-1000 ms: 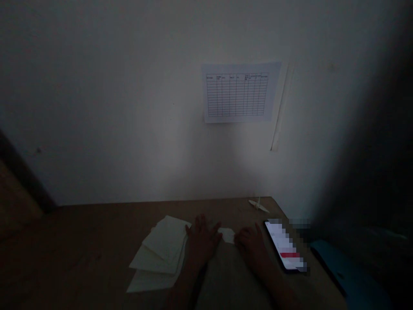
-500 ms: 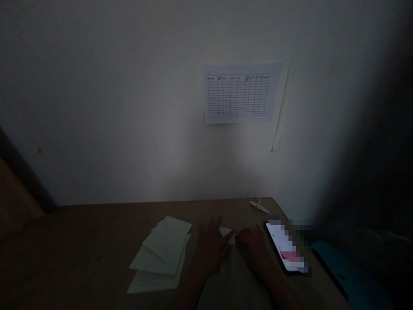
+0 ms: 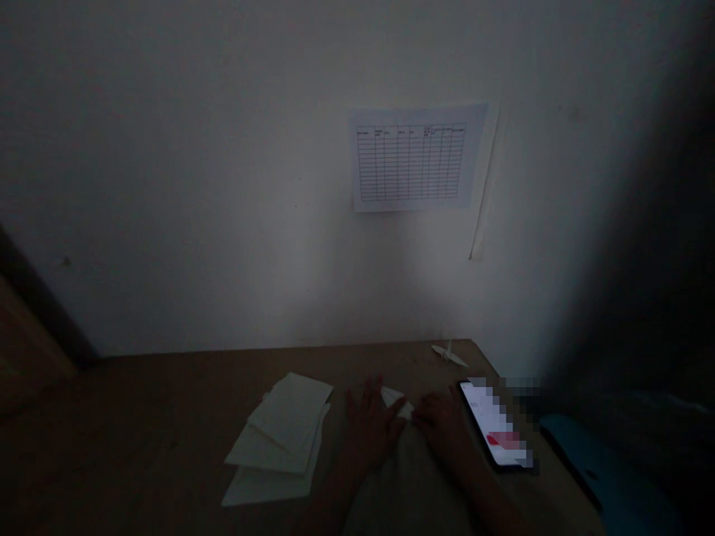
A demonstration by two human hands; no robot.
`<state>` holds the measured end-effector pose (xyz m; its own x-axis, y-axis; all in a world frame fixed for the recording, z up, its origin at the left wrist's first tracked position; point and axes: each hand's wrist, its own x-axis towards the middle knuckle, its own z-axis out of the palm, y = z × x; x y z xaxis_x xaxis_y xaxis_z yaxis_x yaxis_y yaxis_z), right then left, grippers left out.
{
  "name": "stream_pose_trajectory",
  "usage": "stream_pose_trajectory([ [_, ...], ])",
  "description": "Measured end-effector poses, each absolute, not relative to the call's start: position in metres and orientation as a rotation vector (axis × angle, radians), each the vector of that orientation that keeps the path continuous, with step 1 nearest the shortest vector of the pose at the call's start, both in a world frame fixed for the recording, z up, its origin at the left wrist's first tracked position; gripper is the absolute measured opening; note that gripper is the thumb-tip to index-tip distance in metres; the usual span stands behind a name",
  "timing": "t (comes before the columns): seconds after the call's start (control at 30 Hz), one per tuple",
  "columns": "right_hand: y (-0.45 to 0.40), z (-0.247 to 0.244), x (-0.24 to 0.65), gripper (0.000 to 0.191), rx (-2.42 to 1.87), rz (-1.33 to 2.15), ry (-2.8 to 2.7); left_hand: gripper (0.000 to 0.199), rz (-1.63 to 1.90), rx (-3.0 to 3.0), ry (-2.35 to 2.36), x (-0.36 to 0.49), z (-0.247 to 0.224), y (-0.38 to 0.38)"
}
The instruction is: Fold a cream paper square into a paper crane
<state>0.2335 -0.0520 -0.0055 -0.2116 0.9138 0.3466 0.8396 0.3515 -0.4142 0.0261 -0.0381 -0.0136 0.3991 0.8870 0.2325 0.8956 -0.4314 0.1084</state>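
Observation:
A small white piece of folded paper (image 3: 395,397) lies on the wooden table between my hands. My left hand (image 3: 373,426) rests flat to its left, fingers spread, the thumb pressing on the paper's near side. From the right, my right hand (image 3: 444,426) touches the paper's right corner with its fingers bent and drawn together; the dim light hides how firmly the fingertips grip it. Behind my right hand, near the table's back edge, sits a small folded paper crane (image 3: 448,355).
A loose stack of white paper sheets (image 3: 282,428) lies left of my hands. On the right is a lit phone (image 3: 491,420), partly pixelated. Past the table's right edge stands a blue rounded object (image 3: 608,469). A printed table sheet (image 3: 410,160) hangs on the wall.
My right hand's fingers have shifted slightly and now reach toward the paper's right corner. More of the folded paper shows between my hands. My left hand stays nearly in place.

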Motion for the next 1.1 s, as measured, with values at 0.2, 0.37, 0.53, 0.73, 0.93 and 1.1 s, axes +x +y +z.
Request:
stream_pose_trajectory([
  [0.2, -0.0554, 0.0005, 0.2326, 0.027, -1.552, 0.174, -2.071, 0.051, -0.357, -2.615, -1.682, 0.0277, -0.0091, -0.0389],
  [0.37, -0.0546, -0.0012, 0.2309, 0.027, -1.535, 0.169, -2.072, 0.050, -0.403, -2.533, -1.764, 0.0319, -0.0090, -0.0404],
  [0.53, -0.0518, -0.0042, 0.2316, 0.025, -1.542, 0.174, -2.075, 0.050, -0.389, -2.488, -1.810, 0.0340, -0.0124, -0.0391],
  [0.73, -0.0529, -0.0037, 0.2308, 0.020, -1.585, 0.113, -2.090, 0.050, -0.401, -2.487, -1.864, 0.0348, -0.0111, -0.0380],
  [0.93, -0.0481, -0.0057, 0.2320, 0.015, -1.685, 0.149, -2.059, 0.051, -0.354, -2.473, -1.921, 0.0315, -0.0056, -0.0352],
  [1.1, -0.0491, -0.0006, 0.2358, 0.016, -1.702, 0.242, -2.028, 0.050, -0.373, -2.436, -1.935, 0.0272, -0.0064, -0.0304],
])
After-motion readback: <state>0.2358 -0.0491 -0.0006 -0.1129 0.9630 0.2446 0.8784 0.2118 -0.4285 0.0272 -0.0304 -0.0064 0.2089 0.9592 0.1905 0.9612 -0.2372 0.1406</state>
